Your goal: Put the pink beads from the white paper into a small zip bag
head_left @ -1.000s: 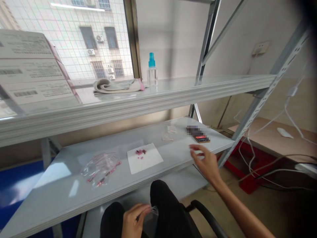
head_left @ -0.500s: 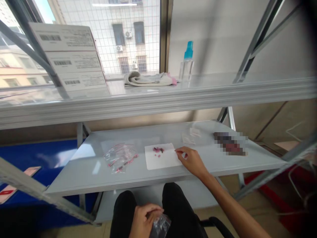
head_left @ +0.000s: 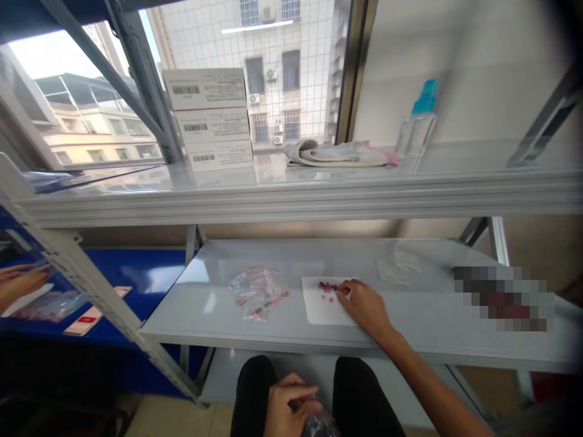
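Note:
My right hand (head_left: 364, 306) rests over the white paper sheet (head_left: 324, 308) on the lower grey shelf (head_left: 204, 303), its fingertips at a small heap of pink pieces (head_left: 330, 287). Whether those fingers hold a piece, I cannot tell. A few loose pink bits lie just below the heap. To the left, a clear plastic bag with pink pieces inside (head_left: 259, 292) lies on the shelf. My left hand (head_left: 289, 403) is down in my lap between my black-trousered legs, gripping a small clear plastic bag (head_left: 320, 426), which is partly cut off by the frame's bottom edge.
Flat clear bags (head_left: 401, 267) lie behind the paper, and a pixelated object (head_left: 501, 297) sits at the shelf's right end. The upper shelf (head_left: 291, 197) overhangs, carrying stacked cartons, a towel and a spray bottle. Another person's hand (head_left: 22, 279) works at a blue table, lower left.
My right hand has moved from the paper's right edge onto the pink heap. The view has swung left. My left hand still grips the small bag in my lap.

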`<state>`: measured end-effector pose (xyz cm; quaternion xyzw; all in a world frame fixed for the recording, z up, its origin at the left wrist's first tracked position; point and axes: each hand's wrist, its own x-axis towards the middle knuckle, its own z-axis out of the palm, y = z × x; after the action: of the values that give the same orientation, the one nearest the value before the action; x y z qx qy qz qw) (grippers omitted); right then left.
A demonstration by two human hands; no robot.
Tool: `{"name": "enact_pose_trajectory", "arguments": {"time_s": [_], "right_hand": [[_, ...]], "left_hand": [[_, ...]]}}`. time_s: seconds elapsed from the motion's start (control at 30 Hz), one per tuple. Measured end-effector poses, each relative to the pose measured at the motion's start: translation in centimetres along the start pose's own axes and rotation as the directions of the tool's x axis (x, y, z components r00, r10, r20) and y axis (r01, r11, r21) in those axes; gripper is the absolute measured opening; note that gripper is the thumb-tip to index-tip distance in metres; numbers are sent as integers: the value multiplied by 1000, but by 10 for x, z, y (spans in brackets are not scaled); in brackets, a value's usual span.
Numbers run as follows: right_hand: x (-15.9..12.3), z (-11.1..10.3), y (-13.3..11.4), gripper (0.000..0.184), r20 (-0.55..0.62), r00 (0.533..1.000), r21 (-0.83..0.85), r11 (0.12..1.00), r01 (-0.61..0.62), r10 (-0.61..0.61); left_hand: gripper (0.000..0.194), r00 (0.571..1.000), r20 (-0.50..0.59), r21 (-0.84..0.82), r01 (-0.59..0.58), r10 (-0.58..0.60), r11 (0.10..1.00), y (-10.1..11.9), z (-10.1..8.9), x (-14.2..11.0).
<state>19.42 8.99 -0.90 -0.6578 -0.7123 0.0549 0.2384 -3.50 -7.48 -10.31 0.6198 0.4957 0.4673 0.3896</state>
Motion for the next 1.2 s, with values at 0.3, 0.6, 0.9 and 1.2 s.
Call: {"name": "enact_pose_trajectory", "arguments": {"time_s": [0.3, 0.6, 0.9, 1.2], "right_hand": [[1, -1, -5, 21, -33, 999, -28, 999, -38, 37], [-109, -48, -37, 13, 124, 902, 523, 800, 294, -413], [-142, -58, -44, 13, 311, 818, 592, 772, 231, -483], [-152, -34, -36, 10, 354, 828, 534, 821, 202, -435]], "left_hand": [[7, 992, -86, 31, -87, 89, 996, 18, -18, 3], [28, 988, -108, -26, -117, 113, 993, 63, -23, 3], [15, 973, -77, 29, -217, 219, 976, 82, -14, -2], [21, 971, -26, 3, -238, 238, 971, 80, -8, -3]]}}
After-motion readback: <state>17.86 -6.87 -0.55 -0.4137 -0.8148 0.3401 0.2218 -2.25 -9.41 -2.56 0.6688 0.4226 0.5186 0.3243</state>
